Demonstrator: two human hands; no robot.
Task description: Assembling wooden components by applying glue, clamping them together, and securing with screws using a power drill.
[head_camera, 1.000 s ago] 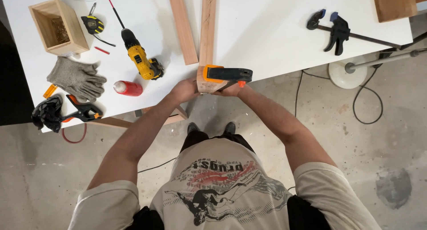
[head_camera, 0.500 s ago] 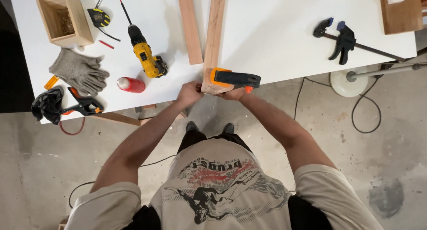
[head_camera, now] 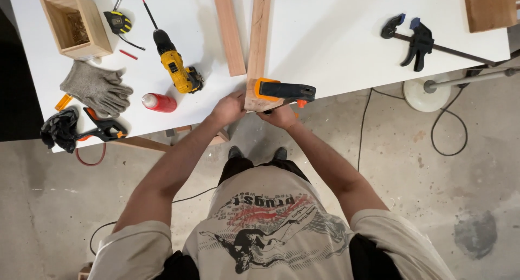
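A long wooden board point(head_camera: 259, 41) lies across the white table point(head_camera: 336, 41), its near end at the table's front edge. An orange and black bar clamp point(head_camera: 284, 90) sits over that end. My left hand point(head_camera: 227, 108) presses against the board's near left corner. My right hand point(head_camera: 283, 116) is curled under the clamp, gripping its lower part below the table edge. A second, shorter board point(head_camera: 229, 31) lies just left of the first.
A yellow drill point(head_camera: 174, 66), red bottle point(head_camera: 158, 102), grey gloves point(head_camera: 96, 88), small wooden box point(head_camera: 75, 24), tape measure point(head_camera: 119, 23) and a black clamp point(head_camera: 81, 129) lie left. A blue-tipped bar clamp point(head_camera: 420, 41) lies right. Cables point(head_camera: 439, 134) trail on the concrete floor.
The view has shifted slightly, so the table sits a bit lower in frame. Both hands stay at the board's end and the clamp.
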